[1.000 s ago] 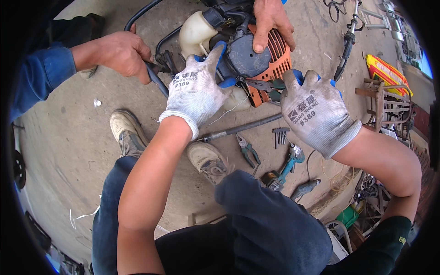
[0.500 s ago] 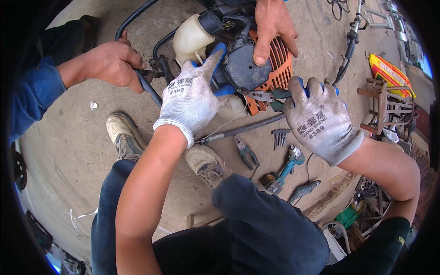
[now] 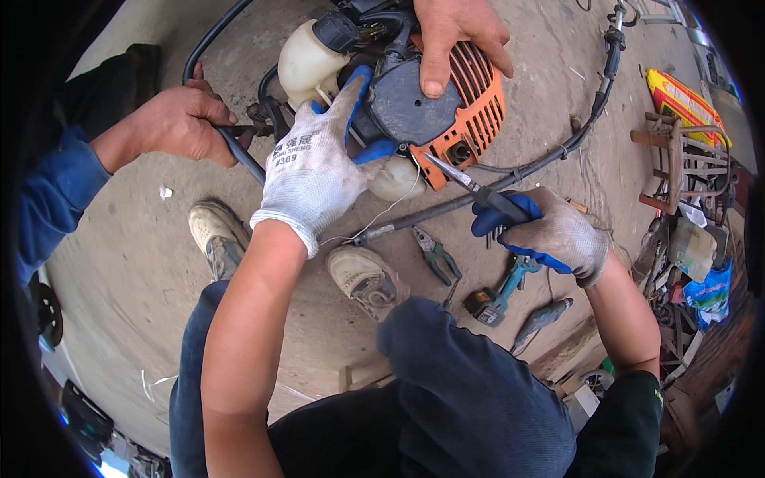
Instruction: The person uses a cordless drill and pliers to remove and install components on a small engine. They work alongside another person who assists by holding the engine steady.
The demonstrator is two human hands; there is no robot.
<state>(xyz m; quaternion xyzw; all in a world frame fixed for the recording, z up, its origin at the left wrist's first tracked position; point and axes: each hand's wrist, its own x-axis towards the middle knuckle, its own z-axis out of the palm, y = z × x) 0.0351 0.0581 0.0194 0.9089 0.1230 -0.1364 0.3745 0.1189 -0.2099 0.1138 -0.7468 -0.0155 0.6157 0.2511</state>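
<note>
A small engine (image 3: 410, 107) with a black round cover and a slotted orange housing (image 3: 478, 88) lies in front of me. My left hand (image 3: 315, 163), gloved in white and blue, grips its near left side, thumb and forefinger spread against it beside the whitish tank (image 3: 309, 62). In my gloved right hand (image 3: 550, 227) are long-nose pliers (image 3: 470, 182), fingers wrapped round the dark handles. Their tips point at the lower edge of the orange housing. A thin pale string (image 3: 390, 209) hangs below the engine.
Another person's hand (image 3: 460, 40) presses on the engine from above; their other hand (image 3: 187, 123) holds a black tube. Pliers (image 3: 435, 253), a cordless power tool (image 3: 502, 295) and a dark tool (image 3: 542, 323) lie on the floor. A wooden stool (image 3: 677, 159) stands right.
My right hand has drawn back toward me and turned, with the long-nose pliers now plainly in its grasp. The engine shows slightly farther left; my left hand stays on it.
</note>
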